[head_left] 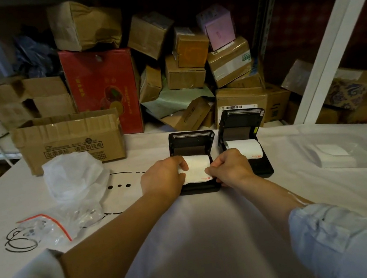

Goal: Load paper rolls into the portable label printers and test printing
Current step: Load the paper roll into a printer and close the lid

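Observation:
Two black portable label printers stand side by side on the white table, both with lids raised. In the left printer lies a white paper roll with its loose end pulled toward me. My left hand pinches the paper's left edge and my right hand pinches its right edge. The right printer holds its own white paper roll, and neither hand touches it.
A crumpled white plastic bag and a small clear zip bag lie at the left. An open cardboard box stands behind them. A flat white stack of paper lies at the right. Piled cartons fill the shelf behind.

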A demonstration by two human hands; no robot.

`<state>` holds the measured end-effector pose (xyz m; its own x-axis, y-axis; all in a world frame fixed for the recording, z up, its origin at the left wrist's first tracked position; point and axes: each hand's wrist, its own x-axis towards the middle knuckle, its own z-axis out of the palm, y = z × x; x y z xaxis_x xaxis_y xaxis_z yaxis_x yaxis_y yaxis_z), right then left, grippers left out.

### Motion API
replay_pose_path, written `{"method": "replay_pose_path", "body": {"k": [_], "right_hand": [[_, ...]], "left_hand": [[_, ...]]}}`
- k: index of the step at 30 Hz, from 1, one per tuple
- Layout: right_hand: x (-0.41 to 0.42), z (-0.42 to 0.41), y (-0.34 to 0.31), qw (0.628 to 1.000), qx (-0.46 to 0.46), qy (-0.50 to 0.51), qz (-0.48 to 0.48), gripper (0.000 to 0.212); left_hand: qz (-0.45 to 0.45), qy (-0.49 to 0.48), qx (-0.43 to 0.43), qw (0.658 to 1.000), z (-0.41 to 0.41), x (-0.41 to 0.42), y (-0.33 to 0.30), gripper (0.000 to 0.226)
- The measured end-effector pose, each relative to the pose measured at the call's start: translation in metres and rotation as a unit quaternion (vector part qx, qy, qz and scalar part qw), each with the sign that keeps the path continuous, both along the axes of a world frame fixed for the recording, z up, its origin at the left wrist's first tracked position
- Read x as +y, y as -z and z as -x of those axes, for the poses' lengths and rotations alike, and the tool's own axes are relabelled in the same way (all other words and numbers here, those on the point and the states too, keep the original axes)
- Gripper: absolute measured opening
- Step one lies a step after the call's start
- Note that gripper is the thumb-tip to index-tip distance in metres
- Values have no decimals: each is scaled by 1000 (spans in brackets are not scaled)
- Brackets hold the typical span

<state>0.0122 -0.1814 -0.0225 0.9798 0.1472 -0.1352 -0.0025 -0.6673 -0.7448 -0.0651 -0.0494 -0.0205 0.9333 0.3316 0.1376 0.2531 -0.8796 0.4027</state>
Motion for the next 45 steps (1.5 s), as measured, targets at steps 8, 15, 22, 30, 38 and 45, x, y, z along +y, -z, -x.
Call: {"method": "replay_pose_path", "body": {"k": [8,15,22,30,38,45], "right_hand": [[2,0,-2,1000,-15,-9,23,13],[2,1,-3,998,-54,-37,19,20],[2,-3,-2,996,-56,-61,25,20],[0,-2,-1,995,-51,-85,27,21],[-4,6,-8,980,-68,-163,90,32],[-4,6,-4,987,-81,-124,59,20]], "left_hand": [[-147,109,-2,983,-3,3,-4,44],[-182,131,33,974,-4,3,-5,49],[-133,133,15,982,-3,7,-4,34],[-118,161,38,979,-1,15,-8,45],[-115,154,6,981,3,14,-6,36],[-115,139,-2,984,5,18,-4,41]]}}
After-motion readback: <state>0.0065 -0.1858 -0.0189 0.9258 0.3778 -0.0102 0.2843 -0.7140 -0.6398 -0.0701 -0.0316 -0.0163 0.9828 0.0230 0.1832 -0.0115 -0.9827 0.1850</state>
